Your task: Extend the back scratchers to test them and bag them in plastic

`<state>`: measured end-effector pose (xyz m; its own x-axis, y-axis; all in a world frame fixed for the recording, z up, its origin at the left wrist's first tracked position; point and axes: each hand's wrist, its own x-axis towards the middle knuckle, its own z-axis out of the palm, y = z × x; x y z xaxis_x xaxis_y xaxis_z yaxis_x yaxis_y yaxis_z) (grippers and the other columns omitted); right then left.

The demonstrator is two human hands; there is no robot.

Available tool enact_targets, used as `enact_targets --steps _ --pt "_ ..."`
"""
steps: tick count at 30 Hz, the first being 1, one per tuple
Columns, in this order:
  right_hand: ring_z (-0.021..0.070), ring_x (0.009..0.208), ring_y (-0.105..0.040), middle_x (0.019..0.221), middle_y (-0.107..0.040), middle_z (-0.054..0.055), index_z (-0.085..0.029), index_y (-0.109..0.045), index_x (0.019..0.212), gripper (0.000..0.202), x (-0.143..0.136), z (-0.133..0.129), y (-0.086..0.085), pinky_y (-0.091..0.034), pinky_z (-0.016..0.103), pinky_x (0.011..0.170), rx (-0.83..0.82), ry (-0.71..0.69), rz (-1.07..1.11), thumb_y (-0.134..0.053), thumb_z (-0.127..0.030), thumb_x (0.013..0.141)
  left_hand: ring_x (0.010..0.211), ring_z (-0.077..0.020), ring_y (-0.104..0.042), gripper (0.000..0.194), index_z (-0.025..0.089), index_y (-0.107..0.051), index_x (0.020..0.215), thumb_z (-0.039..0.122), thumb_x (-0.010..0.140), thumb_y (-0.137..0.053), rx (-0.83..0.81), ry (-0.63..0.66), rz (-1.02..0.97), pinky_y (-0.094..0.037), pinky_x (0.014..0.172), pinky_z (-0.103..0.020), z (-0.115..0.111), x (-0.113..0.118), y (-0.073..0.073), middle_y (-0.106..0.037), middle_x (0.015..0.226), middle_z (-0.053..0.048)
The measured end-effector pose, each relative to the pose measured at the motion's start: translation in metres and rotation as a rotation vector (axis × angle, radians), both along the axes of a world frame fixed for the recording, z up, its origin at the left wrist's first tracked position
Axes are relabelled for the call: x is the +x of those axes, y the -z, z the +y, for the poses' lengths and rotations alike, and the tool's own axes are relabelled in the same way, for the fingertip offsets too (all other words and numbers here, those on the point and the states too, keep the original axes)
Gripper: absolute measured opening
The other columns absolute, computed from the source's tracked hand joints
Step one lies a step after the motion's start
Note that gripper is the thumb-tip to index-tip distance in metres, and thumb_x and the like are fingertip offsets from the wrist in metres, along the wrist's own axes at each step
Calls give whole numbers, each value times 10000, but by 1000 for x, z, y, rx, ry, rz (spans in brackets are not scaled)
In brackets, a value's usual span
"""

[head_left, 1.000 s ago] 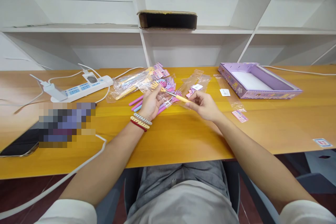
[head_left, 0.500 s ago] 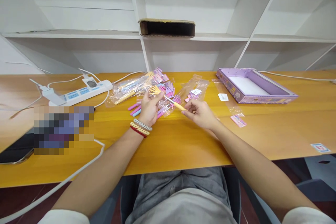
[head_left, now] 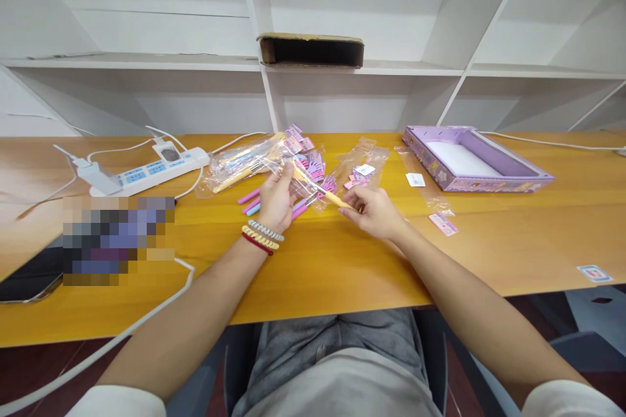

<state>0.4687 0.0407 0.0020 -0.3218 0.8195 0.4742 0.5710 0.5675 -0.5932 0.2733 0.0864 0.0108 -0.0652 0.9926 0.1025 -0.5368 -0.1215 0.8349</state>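
My right hand (head_left: 369, 208) pinches the yellow handle of a back scratcher (head_left: 334, 199) with a metal rod. My left hand (head_left: 277, 199) is closed around its upper end, with the thumb up; the yellow claw is partly hidden by fingers and clear plastic. Behind and below my left hand lie several pink, purple and blue scratchers (head_left: 299, 210). Farther back on the left, a bundle of scratchers in clear bags (head_left: 239, 166) rests on the table. Just beyond my right hand are clear wrappers (head_left: 374, 159) with pink labels and a white sticker.
An open purple box (head_left: 503, 182) stands at the back right, near a flat bag with a pink card (head_left: 443, 224). On the left are a white power strip (head_left: 151, 172), cables and a dark phone (head_left: 34, 273). A cardboard box (head_left: 313, 52) sits on the shelf.
My left fingers have shifted on the scratcher's upper end, and the yellow claw is now less visible. My right hand stays on the handle, almost unmoved.
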Motion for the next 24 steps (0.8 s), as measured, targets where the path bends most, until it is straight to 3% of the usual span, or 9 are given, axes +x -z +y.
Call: enact_targets --steps 6,11,14,16,19,24 --pt "110 543 -497 633 -576 -3 -190 -557 795 83 0 1 1 -396 239 529 -14 47 13 -602 -255 773 563 -79 -595 340 156 -542 784 446 721 -709 -61 42 68 -494 527 -191 -8 9 1 -611 675 12" --pt "100 527 -482 641 -564 -9 -183 -569 838 167 -1 1 0 -397 242 523 -79 45 55 -645 -306 754 597 -101 -628 348 200 -511 914 373 710 -735 -41 -10 78 -510 545 -214 -5 5 -3 -650 752 15" --pt "92 565 -527 877 -608 27 -192 -545 1003 394 3 1 0 -434 240 518 -280 -84 183 -723 -299 669 630 -123 -650 333 207 -495 895 374 718 -723 -22 -42 52 -529 571 -242 -1 -2 -6 -673 802 -5" --pt "91 632 -575 1100 -563 67 -213 -499 1121 540 7 2 0 -483 249 558 -443 -222 256 -730 -229 633 633 -127 -654 321 214 -488 891 366 724 -716 -4 -78 26 -539 591 -255 2 -6 -8 -673 795 -3" --pt "94 687 -612 1187 -505 89 -238 -434 1240 661 12 3 3 -520 260 610 -589 -322 234 -681 -136 635 620 -122 -650 303 223 -482 884 351 731 -710 18 -121 3 -548 618 -264 6 -11 -10 -654 731 21" --pt "107 673 -605 1086 -555 71 -236 -410 1315 762 10 6 11 -509 253 593 -464 -257 -9 -724 -145 627 588 -114 -634 279 217 -473 849 336 743 -701 4 -121 -2 -544 595 -262 8 -11 -10 -657 725 18"
